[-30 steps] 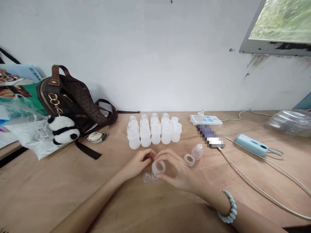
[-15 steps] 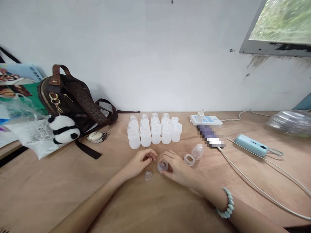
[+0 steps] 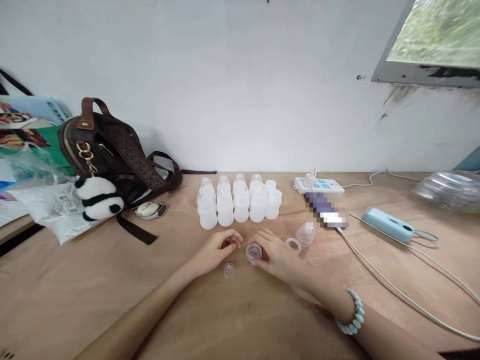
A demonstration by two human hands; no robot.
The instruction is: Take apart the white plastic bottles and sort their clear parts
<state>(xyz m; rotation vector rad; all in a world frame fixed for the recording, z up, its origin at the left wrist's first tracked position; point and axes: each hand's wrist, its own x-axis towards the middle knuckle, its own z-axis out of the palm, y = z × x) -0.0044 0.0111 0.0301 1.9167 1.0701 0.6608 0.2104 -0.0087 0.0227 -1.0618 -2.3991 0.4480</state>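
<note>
Though empty (and relaxed), left hand (image 3: 220, 250) near right hand (image 3: 274, 254) with ring (image 3: 252, 258) in grasp.

Right hand (image 3: 276, 255) grips a translucent collar ring (image 3: 254, 257); left hand (image 3: 215, 251), half-curled, rests near a clear nipple (image 3: 228, 270); baby bottles (image 3: 225, 214) stand behind.

Beyond the hands (image 3: 217, 252) stand ten bottles (image 3: 225, 215), eight with clear caps (image 3: 239, 178) and two without. Just in front of the left hand lies one loose teat (image 3: 228, 271); a second teat sits inside one ring (image 3: 254, 253) at the right hand (image 3: 272, 252). Right of that hand are one more ring and one loose cap (image 3: 305, 235); farther right, one power strip (image 3: 328, 186). Left of both hands: one backpack (image 3: 108, 145), one toy panda (image 3: 98, 199).
</note>
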